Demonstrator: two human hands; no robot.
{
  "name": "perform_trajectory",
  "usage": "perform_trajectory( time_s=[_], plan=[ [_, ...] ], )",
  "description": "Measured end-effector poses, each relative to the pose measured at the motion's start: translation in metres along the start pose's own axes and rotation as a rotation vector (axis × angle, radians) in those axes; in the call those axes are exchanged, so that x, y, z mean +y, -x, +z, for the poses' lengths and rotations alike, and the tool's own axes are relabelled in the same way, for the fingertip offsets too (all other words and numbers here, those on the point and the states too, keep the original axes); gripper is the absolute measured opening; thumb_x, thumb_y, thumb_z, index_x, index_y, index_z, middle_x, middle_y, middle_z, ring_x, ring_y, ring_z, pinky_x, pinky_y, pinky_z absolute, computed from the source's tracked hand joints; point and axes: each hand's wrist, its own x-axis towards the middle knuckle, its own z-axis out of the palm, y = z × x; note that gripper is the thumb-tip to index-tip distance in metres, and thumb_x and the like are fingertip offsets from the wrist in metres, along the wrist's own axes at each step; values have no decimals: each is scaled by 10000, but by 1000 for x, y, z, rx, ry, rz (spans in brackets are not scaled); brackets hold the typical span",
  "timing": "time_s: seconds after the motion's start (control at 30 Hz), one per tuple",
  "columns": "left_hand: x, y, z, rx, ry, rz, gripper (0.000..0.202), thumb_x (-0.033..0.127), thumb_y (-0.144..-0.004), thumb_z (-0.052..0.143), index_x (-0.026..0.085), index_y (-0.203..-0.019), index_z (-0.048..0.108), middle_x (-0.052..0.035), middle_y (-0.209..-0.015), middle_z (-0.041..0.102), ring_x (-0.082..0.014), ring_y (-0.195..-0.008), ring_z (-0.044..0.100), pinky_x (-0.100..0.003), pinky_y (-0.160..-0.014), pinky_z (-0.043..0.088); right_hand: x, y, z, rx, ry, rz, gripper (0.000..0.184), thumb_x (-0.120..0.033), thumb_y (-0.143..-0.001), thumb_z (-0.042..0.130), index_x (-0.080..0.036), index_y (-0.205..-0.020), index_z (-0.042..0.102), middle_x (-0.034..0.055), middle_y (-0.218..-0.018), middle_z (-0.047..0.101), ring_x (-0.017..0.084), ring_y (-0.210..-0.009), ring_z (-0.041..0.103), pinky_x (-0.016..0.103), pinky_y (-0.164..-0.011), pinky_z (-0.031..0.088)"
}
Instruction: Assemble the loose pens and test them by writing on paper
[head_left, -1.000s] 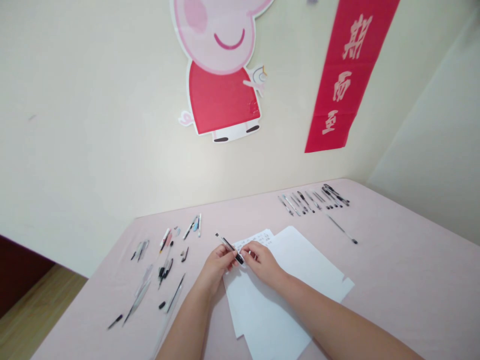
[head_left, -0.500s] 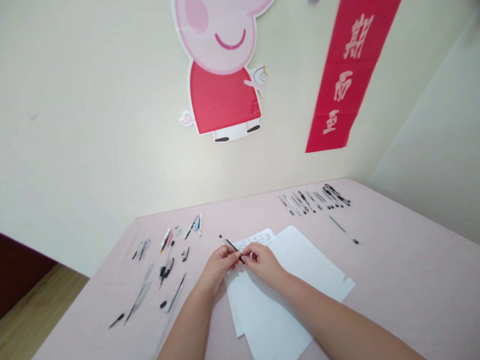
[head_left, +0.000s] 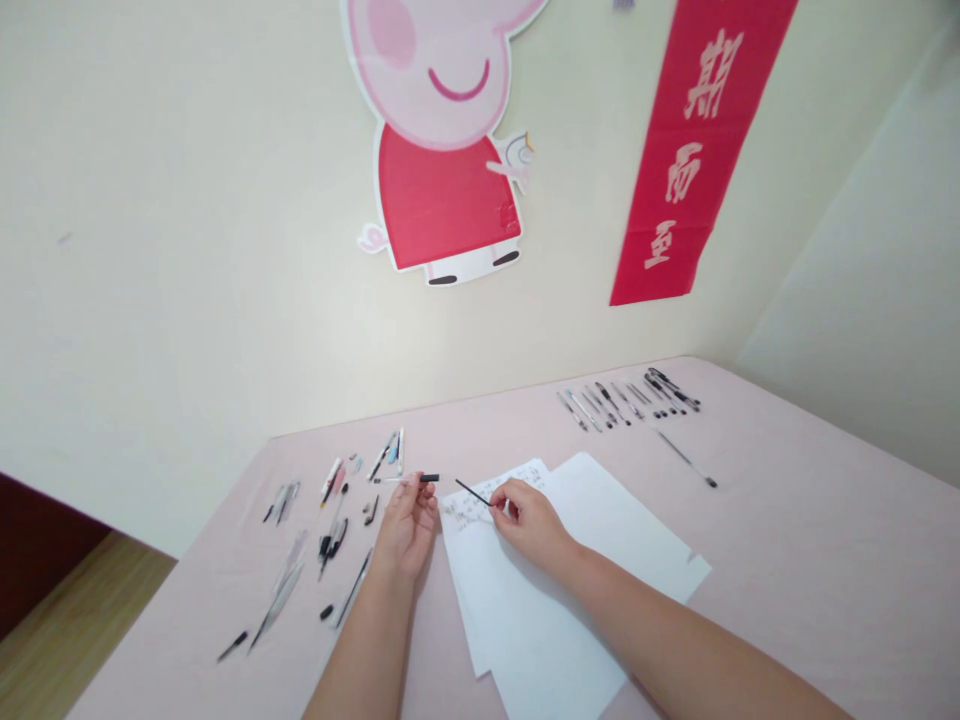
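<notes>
My left hand [head_left: 407, 530] grips a pen barrel [head_left: 430, 478], clear with a black end, between thumb and fingers. The barrel lies nearly level, its black end pointing right. In the fingertips of my right hand [head_left: 529, 522] is a thin dark pen refill [head_left: 472, 492], slanting up to the left. A gap separates the refill from the barrel. Beneath the hands lie white paper sheets [head_left: 559, 610]; rows of handwriting show on the upper left part of one sheet [head_left: 469, 512].
Several pens [head_left: 604, 405] stand side by side at the back right, with a single refill-like stick [head_left: 686, 459] nearer. Loose pen parts [head_left: 330, 545] and a black cap [head_left: 326, 611] are scattered over the left of the pink tabletop [head_left: 810, 560]. A wall [head_left: 225, 330] borders the back.
My hands were together on the pen; now they are apart. The left has moved left with the barrel, and the refill is out in my right hand.
</notes>
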Motion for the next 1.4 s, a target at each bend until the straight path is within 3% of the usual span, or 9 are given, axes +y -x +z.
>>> perform_trajectory(
  time_s=[0.3,1.2,1.4],
  plan=[
    [3,-10,-8,48,103,79,135,93,-813,494,98,-747,611,-12,-675,642,-44,-545,580,-113,-478,478,1,2,-2,1,70,-54,118,-100,-697,509,-184,-745,576,-11,-699,547,109,-616,467,220,-601,358],
    [3,-13,-9,46,10,133,25,146,-752,595,123,-752,604,3,-674,635,-44,-535,565,-124,-495,477,2,1,-3,9,96,-77,128,-93,-705,506,-187,-752,580,-9,-707,542,112,-628,472,220,-602,358],
    [3,-14,-10,45,-42,168,126,190,-677,681,130,-745,594,16,-652,630,-43,-522,563,-122,-496,469,5,-1,-4,35,68,-77,141,-114,-741,506,-195,-789,611,4,-750,549,115,-645,482,230,-620,375]
  ],
)
